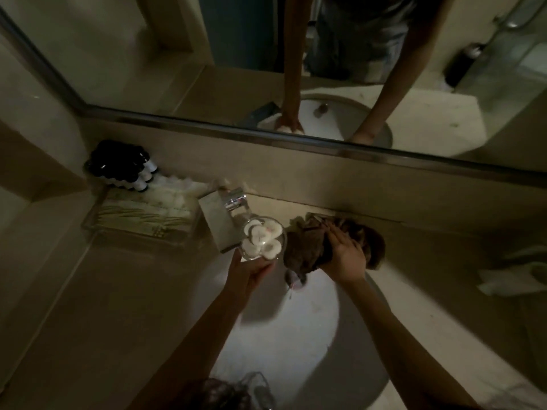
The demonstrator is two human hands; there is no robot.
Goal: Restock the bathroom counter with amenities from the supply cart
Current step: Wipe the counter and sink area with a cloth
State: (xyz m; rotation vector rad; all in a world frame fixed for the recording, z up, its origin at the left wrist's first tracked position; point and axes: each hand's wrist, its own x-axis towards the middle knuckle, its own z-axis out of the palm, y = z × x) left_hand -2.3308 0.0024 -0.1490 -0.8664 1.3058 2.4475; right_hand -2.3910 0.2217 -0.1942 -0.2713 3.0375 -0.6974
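My left hand [251, 269] holds a clear glass jar [262, 238] of white round cotton pads from below, lifted over the far left rim of the sink [296, 327]. My right hand [344, 258] rests on a crumpled brown cloth [305, 247] at the back edge of the sink, fingers spread over it and the thumb tucked under its edge. The cloth lies against the counter [118, 291] just below the wall. The room is dim.
A clear tray [142, 217] of packets and cotton sits at the back left, with several small dark-capped bottles [124, 164] behind it. A chrome tap [235, 199] and a pale box [219, 224] stand beside the jar. A mirror [296, 69] spans the wall. White cloth [509, 279] lies at right.
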